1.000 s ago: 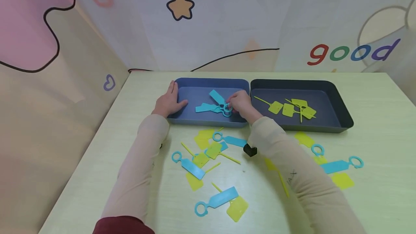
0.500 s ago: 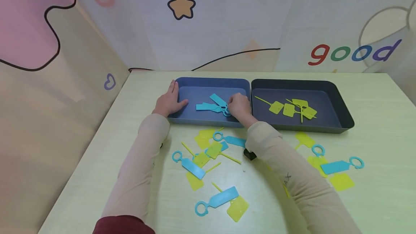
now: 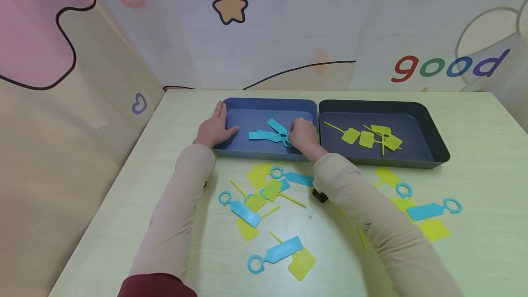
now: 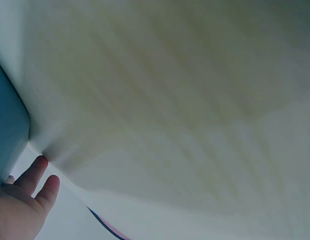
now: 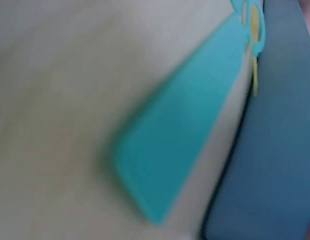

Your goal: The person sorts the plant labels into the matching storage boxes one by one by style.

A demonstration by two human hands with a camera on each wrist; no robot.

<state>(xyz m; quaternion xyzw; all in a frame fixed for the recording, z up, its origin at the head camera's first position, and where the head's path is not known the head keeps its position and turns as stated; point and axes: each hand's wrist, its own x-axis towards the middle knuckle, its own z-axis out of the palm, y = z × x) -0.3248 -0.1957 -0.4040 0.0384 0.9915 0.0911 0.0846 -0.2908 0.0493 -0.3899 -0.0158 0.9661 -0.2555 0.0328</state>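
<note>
My left hand (image 3: 211, 131) lies against the left end of the blue-grey tray (image 3: 264, 155), fingers straight along the rim, thumb reaching over it. In the left wrist view, two fingertips (image 4: 47, 192) show beside the tray's outer wall. Inside the tray, several blue plastic ring tags (image 3: 266, 135) lie fanned with their rings together at the right. There my right hand (image 3: 304, 135), its fingers curled, pinches at the ring ends; its fingertips are hidden. The right wrist view shows another blue ring tag (image 5: 185, 125) on the table beside the tray wall.
A dark tray (image 3: 425, 132) stands against the blue-grey one, holding several yellow stem tags (image 3: 366, 139). Before the trays lie mixed loose tags, among them a blue one (image 3: 283, 249) and a yellow one (image 3: 302, 264). More lie right of my right sleeve (image 3: 371, 223).
My right hand has shifted slightly down and curled in more, covering rings that showed earlier; since half a second ago it has hardly moved. My left hand stays at the tray's end.
</note>
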